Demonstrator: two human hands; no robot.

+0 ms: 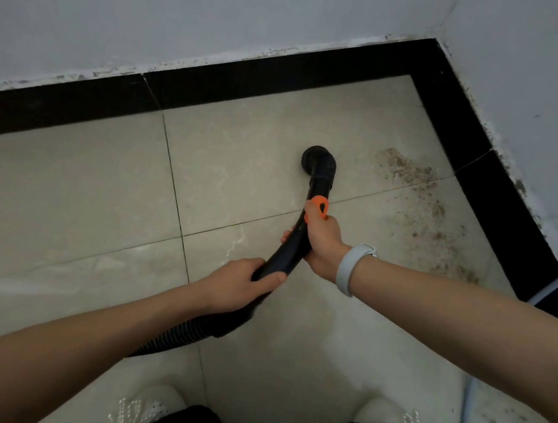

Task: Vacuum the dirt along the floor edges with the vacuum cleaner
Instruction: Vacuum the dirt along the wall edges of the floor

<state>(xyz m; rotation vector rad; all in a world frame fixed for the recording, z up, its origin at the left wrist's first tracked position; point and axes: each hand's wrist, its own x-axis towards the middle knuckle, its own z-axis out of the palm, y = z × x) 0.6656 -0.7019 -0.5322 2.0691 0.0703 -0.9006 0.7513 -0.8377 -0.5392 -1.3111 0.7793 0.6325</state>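
The round black nozzle of the vacuum cleaner sat on the pale floor tile, near the room's corner and short of the black skirting that ran along both walls. Just to its right lay the dirt, a brown scatter trailing down beside the right-hand skirting, apart from the nozzle. From the nozzle, the curved black wand rose back toward the person, an orange slider on it. The right hand gripped the wand just below that slider, fingers wrapped round, thumb up against the orange piece; a pale wristband sat on that wrist. The left hand clutched the wand's lower end, fingers curled over it, thumb along the top. Behind it the ribbed hose ran off under the left forearm. Two white shoes stood at the bottom.
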